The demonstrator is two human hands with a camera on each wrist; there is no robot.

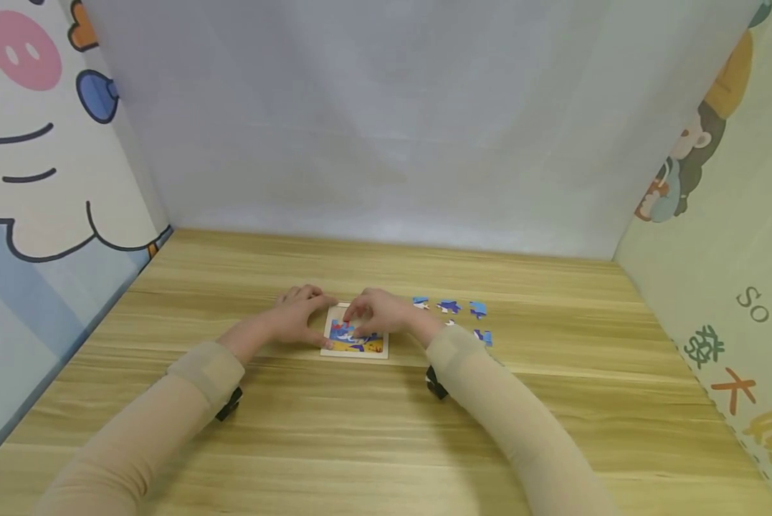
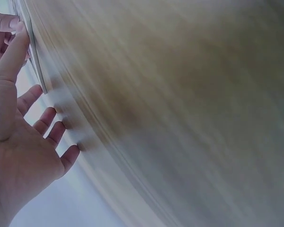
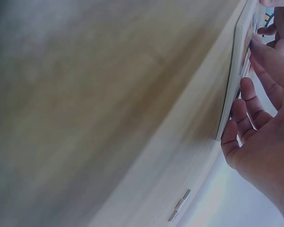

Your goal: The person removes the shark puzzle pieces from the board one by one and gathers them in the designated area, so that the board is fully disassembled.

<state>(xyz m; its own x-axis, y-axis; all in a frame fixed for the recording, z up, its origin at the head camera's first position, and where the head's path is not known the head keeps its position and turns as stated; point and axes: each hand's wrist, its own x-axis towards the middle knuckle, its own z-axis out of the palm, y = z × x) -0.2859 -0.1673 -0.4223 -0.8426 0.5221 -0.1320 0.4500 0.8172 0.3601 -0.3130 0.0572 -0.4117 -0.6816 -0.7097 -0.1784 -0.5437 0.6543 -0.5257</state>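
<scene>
A small jigsaw puzzle (image 1: pixel 360 347) in a pale wooden frame (image 1: pixel 355 355) lies on the table, with a blue, red and yellow picture partly assembled. My left hand (image 1: pixel 297 315) is spread along the frame's left side, thumb by its lower left and index finger by its upper left corner. In the left wrist view the fingers of the left hand (image 2: pixel 26 146) are spread apart and relaxed. My right hand (image 1: pixel 382 313) bends over the puzzle, thumb and fingertips touching it near a red patch. Whether a piece is pinched there stays hidden. The right wrist view shows the right hand (image 3: pixel 265 123) beside the frame (image 3: pixel 233 85).
Several loose blue and white puzzle pieces (image 1: pixel 449 307) lie to the right of the frame, some partly behind the right forearm. The wooden table (image 1: pixel 334 437) meets a pale curtain (image 1: pixel 386 158) at the back. Printed cartoon panels (image 1: pixel 44 165) flank the sides.
</scene>
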